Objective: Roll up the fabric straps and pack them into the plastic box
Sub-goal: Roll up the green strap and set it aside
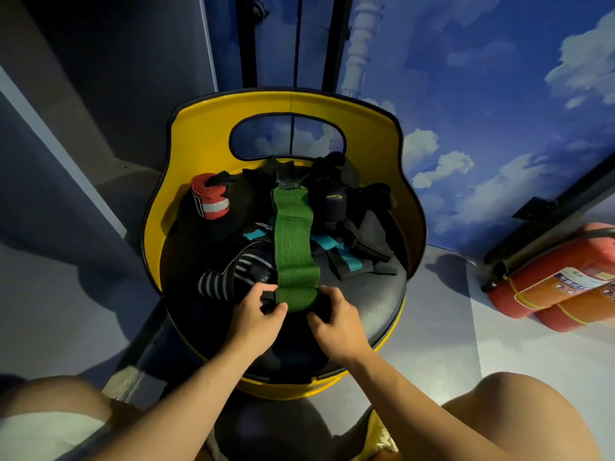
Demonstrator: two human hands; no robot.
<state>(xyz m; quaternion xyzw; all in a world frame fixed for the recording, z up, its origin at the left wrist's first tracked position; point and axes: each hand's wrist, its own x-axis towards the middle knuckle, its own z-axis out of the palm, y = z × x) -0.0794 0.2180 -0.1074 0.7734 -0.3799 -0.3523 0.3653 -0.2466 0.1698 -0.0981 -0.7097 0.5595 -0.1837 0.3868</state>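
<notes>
A green fabric strap [294, 241] lies stretched out lengthwise over a pile of dark straps on the black seat of a yellow chair [382, 301]. Its near end is rolled into a short roll. My left hand [258, 309] pinches the left side of that roll and my right hand [332, 319] pinches the right side. A red and white strap, rolled up [211, 201], stands at the seat's back left. A black and white striped strap [229, 274] lies left of the green one, and teal and black straps [346, 257] lie to its right. No plastic box is in view.
The chair's yellow backrest [199, 141] curves round the far side of the seat. Two orange fire extinguishers [559, 281] lie on the floor at the right. A wall painted with sky and clouds [466, 94] stands behind. My knees fill the lower corners.
</notes>
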